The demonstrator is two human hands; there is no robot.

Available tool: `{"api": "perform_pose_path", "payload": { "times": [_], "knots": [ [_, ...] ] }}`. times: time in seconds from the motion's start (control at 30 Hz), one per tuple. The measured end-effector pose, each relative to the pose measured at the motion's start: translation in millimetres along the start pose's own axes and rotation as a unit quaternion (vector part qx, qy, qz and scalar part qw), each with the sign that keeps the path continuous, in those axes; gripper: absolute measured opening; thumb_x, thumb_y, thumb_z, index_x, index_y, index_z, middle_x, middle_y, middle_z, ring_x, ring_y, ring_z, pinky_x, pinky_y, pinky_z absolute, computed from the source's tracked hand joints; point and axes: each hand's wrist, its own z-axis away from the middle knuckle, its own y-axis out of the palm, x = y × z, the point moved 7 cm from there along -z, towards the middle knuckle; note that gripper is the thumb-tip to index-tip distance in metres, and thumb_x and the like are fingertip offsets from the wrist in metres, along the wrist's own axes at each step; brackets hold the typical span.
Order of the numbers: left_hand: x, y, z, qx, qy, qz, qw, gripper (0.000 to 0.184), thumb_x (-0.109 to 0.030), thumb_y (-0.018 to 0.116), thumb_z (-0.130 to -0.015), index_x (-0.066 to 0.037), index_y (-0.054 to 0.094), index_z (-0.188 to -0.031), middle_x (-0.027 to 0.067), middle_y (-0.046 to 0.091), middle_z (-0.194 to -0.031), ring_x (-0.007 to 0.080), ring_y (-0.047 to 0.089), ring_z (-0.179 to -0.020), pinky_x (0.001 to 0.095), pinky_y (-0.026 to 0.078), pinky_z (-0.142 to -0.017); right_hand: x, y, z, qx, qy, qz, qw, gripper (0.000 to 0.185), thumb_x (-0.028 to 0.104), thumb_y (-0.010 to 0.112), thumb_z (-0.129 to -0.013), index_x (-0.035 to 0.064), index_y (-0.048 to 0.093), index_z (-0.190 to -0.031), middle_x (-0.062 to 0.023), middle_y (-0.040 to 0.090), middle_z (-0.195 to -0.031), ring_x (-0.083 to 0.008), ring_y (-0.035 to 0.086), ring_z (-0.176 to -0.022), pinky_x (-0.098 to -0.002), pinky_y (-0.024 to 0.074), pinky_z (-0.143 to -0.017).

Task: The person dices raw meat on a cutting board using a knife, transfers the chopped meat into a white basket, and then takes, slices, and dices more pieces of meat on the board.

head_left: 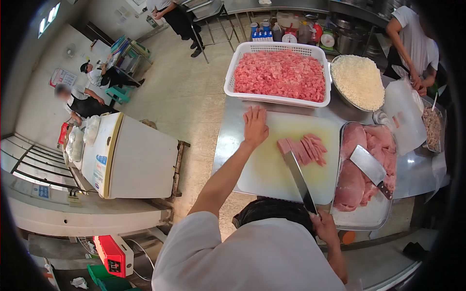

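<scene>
My left hand (255,125) lies flat, fingers spread, at the upper left corner of the white cutting board (257,169). My right hand (324,227) is wrapped round the handle of a long knife (301,183), whose tip rests by the sliced pink meat (303,149) on the board. Right of the board, a metal tray (361,222) holds large pieces of raw meat (352,182), with a cleaver (368,165) lying across them. Beyond the board stands a white basket (276,100) full of diced meat (279,73).
A bowl of white shredded food (358,82) stands beside the basket. At the upper right a co-worker (415,43) handles a plastic bag near a tray of cooked-looking food (431,128). A white freezer (141,160) stands left. Other people are farther back.
</scene>
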Motion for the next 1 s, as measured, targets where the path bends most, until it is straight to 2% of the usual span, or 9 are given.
{"api": "perform_pose_path", "payload": {
  "times": [0.03, 0.13, 0.2, 0.3, 0.4, 0.5, 0.6, 0.7, 1.0],
  "knots": [
    [-10, -5, 6, -0.03, 0.007, -0.006, 1.0, 0.067, -0.009, 0.064, -0.084, 0.001, 0.046, -0.148, 0.0259, 0.044, -0.154, 0.05, 0.039, -0.143, 0.0617, 0.029, -0.121, -2, -2, 5, -0.012, -0.007, -0.019, 1.0, 0.04, 0.038, 0.061, -0.105, -0.0012, 0.066, -0.101, -0.007, 0.059, -0.061, -0.0158, 0.058, -0.052, -0.0338, 0.0445, -0.05],
    [-55, 7, 63, -0.088, -0.06, 0.32, 0.941, 0.063, -0.015, 0.063, -0.093, 0.002, 0.044, -0.151, 0.028, 0.043, -0.155, 0.0491, 0.037, -0.145, 0.0591, 0.026, -0.123, 2, -9, 11, -0.083, -0.047, -0.066, 0.993, 0.036, 0.034, 0.06, -0.105, -0.0014, 0.066, -0.103, -0.0066, 0.059, -0.06, -0.0151, 0.057, -0.049, -0.0321, 0.0441, -0.049],
    [-100, 38, 84, -0.041, -0.08, 0.3, 0.95, 0.064, -0.018, 0.06, -0.098, 0.002, 0.04, -0.156, 0.0278, 0.035, -0.162, 0.0498, 0.03, -0.15, 0.0581, 0.024, -0.125, -1, -17, 11, -0.129, -0.046, -0.095, 0.986, 0.033, 0.031, 0.059, -0.106, -0.0014, 0.065, -0.105, -0.0057, 0.058, -0.059, -0.0142, 0.056, -0.047, -0.0305, 0.043, -0.047],
    [-126, 35, 85, -0.041, -0.055, 0.232, 0.97, 0.064, -0.014, 0.056, -0.102, 0.005, 0.034, -0.159, 0.026, 0.027, -0.167, 0.0442, 0.028, -0.153, 0.0506, 0.022, -0.128, -7, -28, -4, -0.173, -0.019, -0.134, 0.976, 0.031, 0.029, 0.057, -0.108, -0.001, 0.064, -0.108, -0.0037, 0.054, -0.057, -0.0129, 0.053, -0.045, -0.0285, 0.0405, -0.043],
    [-118, 36, 84, 0.022, -0.045, 0.289, 0.956, 0.067, -0.013, 0.054, -0.1, 0.002, 0.032, -0.161, 0.0268, 0.018, -0.171, 0.0503, 0.018, -0.156, 0.0571, 0.019, -0.128, -4, -37, -17, -0.185, -0.016, -0.148, 0.971, 0.031, 0.03, 0.056, -0.109, -0.0004, 0.062, -0.109, -0.0027, 0.051, -0.057, -0.0124, 0.05, -0.043, -0.028, 0.039, -0.04],
    [-110, 37, 83, 0.068, -0.038, 0.287, 0.955, 0.071, -0.011, 0.055, -0.097, 0.002, 0.029, -0.162, 0.0264, 0.017, -0.171, 0.0514, 0.016, -0.157, 0.0548, 0.019, -0.129, -13, -37, -24, -0.165, 0.013, -0.158, 0.973, 0.033, 0.032, 0.056, -0.109, -0.0004, 0.062, -0.108, -0.003, 0.05, -0.057, -0.0126, 0.05, -0.043, -0.0288, 0.0393, -0.04],
    [-108, 42, 80, 0.087, -0.09, 0.262, 0.957, 0.081, -0.011, 0.061, -0.091, 0.001, 0.026, -0.163, 0.0266, 0.018, -0.17, 0.0514, 0.016, -0.157, 0.0531, 0.022, -0.129, -9, -39, -26, -0.141, 0.024, -0.151, 0.978, 0.036, 0.035, 0.057, -0.109, -0.0012, 0.061, -0.109, -0.0039, 0.051, -0.058, -0.0127, 0.051, -0.043, -0.0288, 0.0399, -0.04],
    [-131, 21, 68, 0.116, -0.151, 0.192, 0.963, 0.091, -0.008, 0.068, -0.081, 0.003, 0.027, -0.162, 0.0272, 0.024, -0.168, 0.0455, 0.024, -0.156, 0.0504, 0.025, -0.128, -16, -42, -32, -0.126, 0.031, -0.167, 0.977, 0.04, 0.037, 0.057, -0.11, -0.0026, 0.06, -0.112, -0.005, 0.052, -0.058, -0.0132, 0.052, -0.043, -0.0293, 0.0405, -0.04],
    [-140, 24, 64, 0.072, -0.122, 0.075, 0.987, 0.081, -0.002, 0.066, -0.072, -0.001, 0.043, -0.149, 0.0245, 0.042, -0.155, 0.0501, 0.044, -0.136, 0.0541, 0.039, -0.117, -20, -52, -37, -0.102, 0.023, -0.137, 0.985, 0.044, 0.037, 0.057, -0.109, -0.0053, 0.059, -0.12, -0.0067, 0.054, -0.058, -0.0152, 0.054, -0.042, -0.0316, 0.0422, -0.04]
  ]
}}
